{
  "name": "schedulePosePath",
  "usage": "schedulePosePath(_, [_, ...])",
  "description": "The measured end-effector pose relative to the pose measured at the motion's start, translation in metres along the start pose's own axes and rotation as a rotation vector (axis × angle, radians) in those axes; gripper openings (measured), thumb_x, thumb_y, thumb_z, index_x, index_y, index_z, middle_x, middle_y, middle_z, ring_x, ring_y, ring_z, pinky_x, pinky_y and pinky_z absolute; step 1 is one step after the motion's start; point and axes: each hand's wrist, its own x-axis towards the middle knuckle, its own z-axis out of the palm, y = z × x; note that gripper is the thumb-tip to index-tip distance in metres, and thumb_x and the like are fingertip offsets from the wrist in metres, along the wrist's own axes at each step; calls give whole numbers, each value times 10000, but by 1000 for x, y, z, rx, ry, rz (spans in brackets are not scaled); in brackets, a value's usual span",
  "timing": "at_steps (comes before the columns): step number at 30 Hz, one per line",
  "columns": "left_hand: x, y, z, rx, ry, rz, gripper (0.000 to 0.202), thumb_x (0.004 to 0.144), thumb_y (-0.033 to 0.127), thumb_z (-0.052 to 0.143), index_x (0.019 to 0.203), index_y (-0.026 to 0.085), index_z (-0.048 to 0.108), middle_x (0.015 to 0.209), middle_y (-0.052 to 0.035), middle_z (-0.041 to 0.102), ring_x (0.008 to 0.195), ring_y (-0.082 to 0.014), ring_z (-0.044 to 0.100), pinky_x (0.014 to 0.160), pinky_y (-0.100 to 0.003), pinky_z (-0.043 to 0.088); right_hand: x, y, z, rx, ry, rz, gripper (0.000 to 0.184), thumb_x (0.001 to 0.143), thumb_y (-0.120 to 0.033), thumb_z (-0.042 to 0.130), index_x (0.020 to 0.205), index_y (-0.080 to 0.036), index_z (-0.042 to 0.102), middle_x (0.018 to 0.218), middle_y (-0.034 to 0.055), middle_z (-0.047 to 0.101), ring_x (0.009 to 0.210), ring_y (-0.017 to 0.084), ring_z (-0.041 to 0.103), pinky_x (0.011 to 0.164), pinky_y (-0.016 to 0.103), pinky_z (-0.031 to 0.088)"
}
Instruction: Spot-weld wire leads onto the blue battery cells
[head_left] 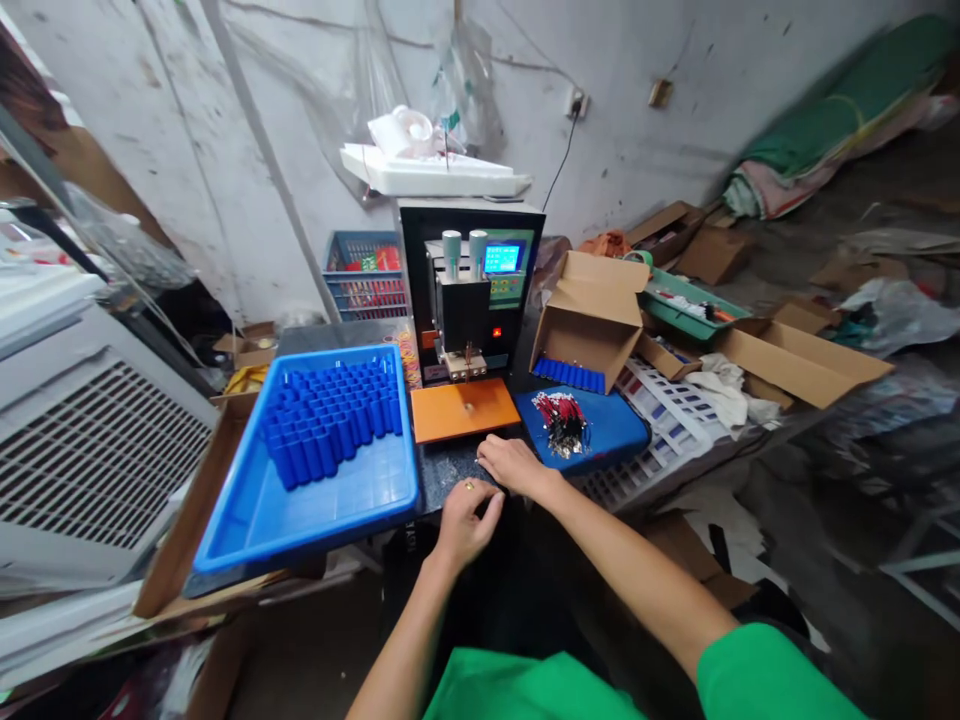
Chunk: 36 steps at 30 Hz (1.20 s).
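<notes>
My left hand (469,522) is at the table's front edge, its fingers curled toward the thumb. Whatever it may hold is hidden. Just ahead and to the right, my right hand (514,466) rests low over the dark tabletop, fingertips pinched together. A tiny pale speck shows at those fingertips, too small to name. Directly beyond the hands lies the orange plate (450,412) of a black spot-welding machine (461,320) with a lit blue screen. Right of the right hand, a bunch of red and black wire leads (561,422) lies on a blue pad (611,425).
A blue tray (300,540) holding many upright blue battery cells (330,420) stands at left. Behind the pad, an open cardboard box (589,330) contains a row of blue cells. A blue crate (360,290) sits behind; a green tray (690,310) and more cardboard lie right.
</notes>
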Motion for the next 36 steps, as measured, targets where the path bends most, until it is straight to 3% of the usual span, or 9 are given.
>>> schedulePosePath(4, [1, -1, -1, -111, 83, -111, 263, 917, 373, 554, 787, 195, 697, 766, -52, 719, 734, -169, 656, 730, -328, 530, -5, -3, -3, 165, 115, 36, 132, 941, -224, 548, 932, -180, 672, 960, 78, 676, 792, 185, 635, 707, 278, 436])
schedulePosePath(8, [7, 1, 5, -218, 285, -311, 259, 884, 402, 616, 947, 180, 732, 949, -72, 754, 893, -191, 697, 841, -343, 553, -7, -3, -12, 839, 430, 235, 205, 869, -345, 595, 738, -188, 599, 638, -18, 548, 579, 122, 493, 572, 243, 376])
schedulePosePath(10, [10, 5, 10, -282, 357, -383, 300, 857, 422, 651, 1011, 175, 725, 1011, -83, 753, 937, -206, 702, 863, -357, 564, -7, -7, -17, 1230, 496, 320, 275, 804, -438, 647, 715, -195, 554, 546, -66, 431, 481, 90, 378, 482, 226, 293])
schedulePosePath(12, [12, 10, 15, -353, 364, -417, 338, 833, 433, 681, 1048, 175, 716, 1024, -87, 752, 930, -209, 708, 854, -358, 574, -8, -14, -21, 1516, 518, 378, 319, 728, -465, 707, 726, -199, 531, 527, -93, 371, 444, 65, 307, 438, 208, 209])
schedulePosePath(15, [13, 19, 19, -420, 316, -449, 368, 805, 434, 715, 1070, 179, 712, 1004, -80, 755, 896, -203, 711, 842, -348, 576, -10, -26, -22, 1707, 550, 406, 352, 664, -435, 765, 721, -196, 513, 518, -104, 365, 431, 43, 284, 422, 191, 162])
schedulePosePath(24, [6, 23, 6, -470, 327, -558, 303, 800, 442, 695, 898, 159, 737, 795, -52, 734, 718, -168, 663, 707, -290, 533, -14, -43, 3, 1684, 574, 392, 293, 739, -435, 704, 772, -193, 542, 505, -97, 407, 435, 54, 320, 423, 188, 226])
schedulePosePath(27, [6, 21, -9, -490, 303, -595, 325, 797, 466, 686, 890, 157, 726, 775, -45, 722, 687, -160, 640, 664, -278, 512, -20, -43, 3, 1512, 516, 282, 253, 754, -406, 700, 826, -185, 602, 618, -55, 530, 496, 72, 432, 483, 206, 353])
schedulePosePath(30, [6, 23, -26, -438, 248, -571, 304, 808, 456, 664, 840, 157, 713, 736, -29, 694, 669, -148, 608, 646, -263, 482, -27, -44, 3, 1316, 416, 140, 222, 762, -372, 708, 861, -178, 663, 794, 5, 644, 669, 123, 585, 646, 252, 484])
schedulePosePath(36, [1, 35, -42, -324, 198, -566, 296, 844, 437, 619, 751, 160, 670, 680, -11, 646, 620, -125, 560, 615, -251, 450, -33, -54, 8, 1197, 385, 65, 229, 831, -400, 657, 784, -177, 682, 779, 38, 676, 729, 177, 639, 722, 303, 527])
